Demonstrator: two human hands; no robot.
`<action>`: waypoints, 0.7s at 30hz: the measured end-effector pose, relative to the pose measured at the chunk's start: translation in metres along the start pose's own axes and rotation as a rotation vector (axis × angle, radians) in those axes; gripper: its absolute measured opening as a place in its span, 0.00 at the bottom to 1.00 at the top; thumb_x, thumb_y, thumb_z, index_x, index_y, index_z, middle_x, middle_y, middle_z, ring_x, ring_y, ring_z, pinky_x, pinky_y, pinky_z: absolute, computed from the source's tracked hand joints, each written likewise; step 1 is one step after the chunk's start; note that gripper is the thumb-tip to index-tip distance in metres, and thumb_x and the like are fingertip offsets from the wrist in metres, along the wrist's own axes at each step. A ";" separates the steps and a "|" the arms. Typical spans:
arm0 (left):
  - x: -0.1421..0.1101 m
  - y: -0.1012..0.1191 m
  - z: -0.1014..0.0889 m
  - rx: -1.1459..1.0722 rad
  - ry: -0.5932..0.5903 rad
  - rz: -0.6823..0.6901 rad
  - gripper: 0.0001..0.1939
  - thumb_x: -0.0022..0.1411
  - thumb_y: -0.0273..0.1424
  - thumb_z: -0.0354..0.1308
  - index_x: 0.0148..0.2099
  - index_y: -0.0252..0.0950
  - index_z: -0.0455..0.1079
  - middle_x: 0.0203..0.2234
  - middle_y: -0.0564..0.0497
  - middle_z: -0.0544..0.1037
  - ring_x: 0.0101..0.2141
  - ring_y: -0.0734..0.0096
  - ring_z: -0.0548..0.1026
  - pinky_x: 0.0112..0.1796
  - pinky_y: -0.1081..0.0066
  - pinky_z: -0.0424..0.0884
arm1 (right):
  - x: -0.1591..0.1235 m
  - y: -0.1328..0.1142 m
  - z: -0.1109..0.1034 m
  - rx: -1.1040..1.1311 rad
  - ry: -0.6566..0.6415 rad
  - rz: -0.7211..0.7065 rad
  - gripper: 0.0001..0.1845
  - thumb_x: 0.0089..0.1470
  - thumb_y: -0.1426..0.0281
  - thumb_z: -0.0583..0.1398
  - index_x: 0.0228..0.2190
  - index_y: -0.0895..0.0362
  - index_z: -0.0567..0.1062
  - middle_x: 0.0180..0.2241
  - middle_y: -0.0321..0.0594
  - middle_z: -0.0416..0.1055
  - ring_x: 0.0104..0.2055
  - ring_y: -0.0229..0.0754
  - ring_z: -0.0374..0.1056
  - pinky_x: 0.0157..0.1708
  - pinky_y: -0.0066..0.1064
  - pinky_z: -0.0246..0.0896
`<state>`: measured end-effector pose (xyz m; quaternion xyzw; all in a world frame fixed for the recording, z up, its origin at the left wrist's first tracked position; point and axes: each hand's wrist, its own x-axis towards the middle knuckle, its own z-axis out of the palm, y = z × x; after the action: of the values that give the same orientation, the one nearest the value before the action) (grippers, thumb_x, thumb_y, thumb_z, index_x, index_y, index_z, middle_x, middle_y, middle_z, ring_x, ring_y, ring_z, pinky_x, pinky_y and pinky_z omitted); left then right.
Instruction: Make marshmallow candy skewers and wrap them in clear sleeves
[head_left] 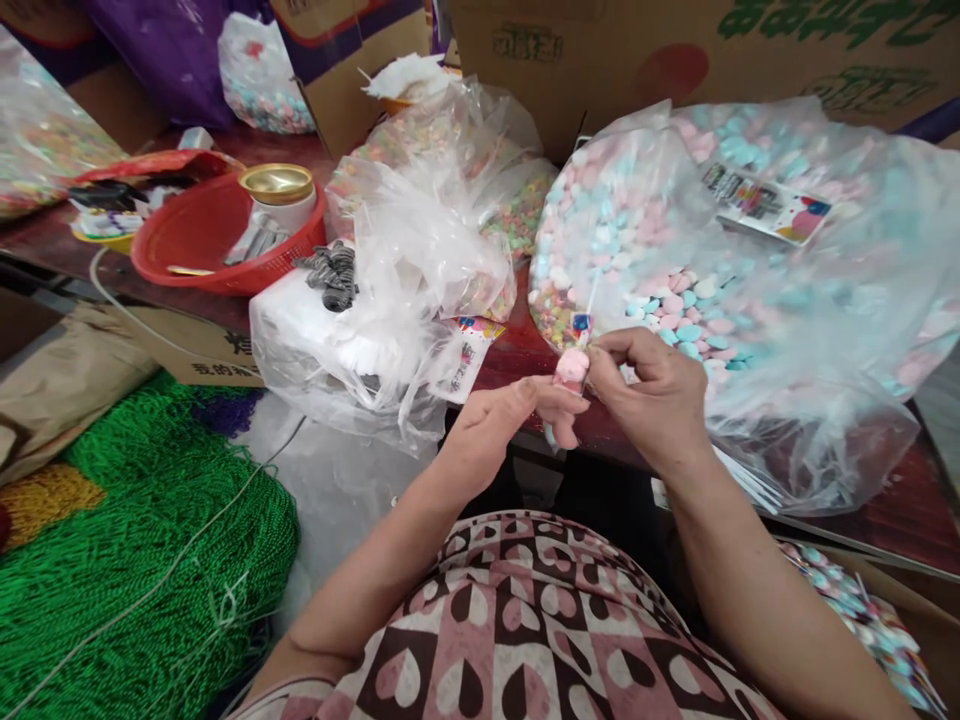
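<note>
In front of my body both hands meet at a small clear packet (572, 368) with round pink pieces in it and a blue-and-red printed part at its top. My left hand (510, 415) grips the packet's lower part between its fingers. Thumb and forefinger of my right hand (651, 385) pinch it at the right side. Just beyond my right hand lies a large clear bag (615, 190) of pink, blue and white pieces, with several pieces (686, 315) showing at its opening. A printed card (769, 205) rests on that bag.
On the left of the table (517, 350) are a red basket (225, 235) with a gold-lidded can (276, 185), a white plastic bag (337, 350) and dark twist-like bundles (330, 275). Green cords (172, 530) heap at lower left. Cardboard boxes (600, 80) stand behind.
</note>
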<state>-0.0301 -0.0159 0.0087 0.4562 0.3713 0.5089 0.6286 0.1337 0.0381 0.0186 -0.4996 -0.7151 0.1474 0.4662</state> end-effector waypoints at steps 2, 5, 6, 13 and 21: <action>0.006 -0.008 0.001 -0.011 -0.001 -0.053 0.27 0.65 0.52 0.49 0.37 0.36 0.79 0.25 0.48 0.78 0.33 0.67 0.75 0.43 0.66 0.69 | 0.005 -0.008 -0.003 -0.069 0.028 -0.081 0.08 0.56 0.72 0.57 0.27 0.52 0.75 0.26 0.36 0.74 0.27 0.38 0.67 0.30 0.30 0.60; 0.020 -0.012 -0.003 -0.157 0.100 -0.119 0.29 0.67 0.52 0.45 0.36 0.34 0.77 0.22 0.50 0.75 0.27 0.72 0.71 0.35 0.71 0.69 | -0.001 -0.017 0.001 -0.098 -0.097 -0.250 0.10 0.58 0.72 0.55 0.28 0.52 0.76 0.27 0.37 0.75 0.28 0.39 0.69 0.31 0.30 0.60; 0.024 -0.010 -0.006 -0.216 0.148 -0.125 0.30 0.67 0.53 0.44 0.34 0.34 0.76 0.21 0.51 0.73 0.25 0.73 0.70 0.33 0.71 0.68 | -0.006 -0.018 0.004 -0.095 -0.166 -0.309 0.11 0.58 0.73 0.55 0.28 0.52 0.75 0.27 0.38 0.75 0.28 0.39 0.68 0.31 0.30 0.60; 0.019 0.005 -0.020 -0.148 0.241 -0.142 0.26 0.62 0.50 0.54 0.24 0.33 0.71 0.12 0.55 0.63 0.15 0.80 0.59 0.18 0.76 0.54 | -0.020 0.002 0.019 -0.075 -0.340 -0.408 0.12 0.57 0.77 0.53 0.25 0.55 0.71 0.23 0.36 0.72 0.27 0.38 0.66 0.29 0.29 0.56; 0.022 -0.016 -0.021 0.059 0.150 -0.189 0.29 0.61 0.53 0.54 0.21 0.34 0.69 0.11 0.57 0.57 0.16 0.80 0.58 0.20 0.76 0.57 | -0.020 0.002 0.017 -0.019 -0.275 -0.327 0.10 0.59 0.75 0.54 0.28 0.54 0.72 0.26 0.39 0.75 0.30 0.40 0.69 0.32 0.30 0.58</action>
<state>-0.0401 0.0085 -0.0130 0.3983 0.4732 0.4690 0.6304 0.1219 0.0263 -0.0020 -0.3566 -0.8448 0.1298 0.3773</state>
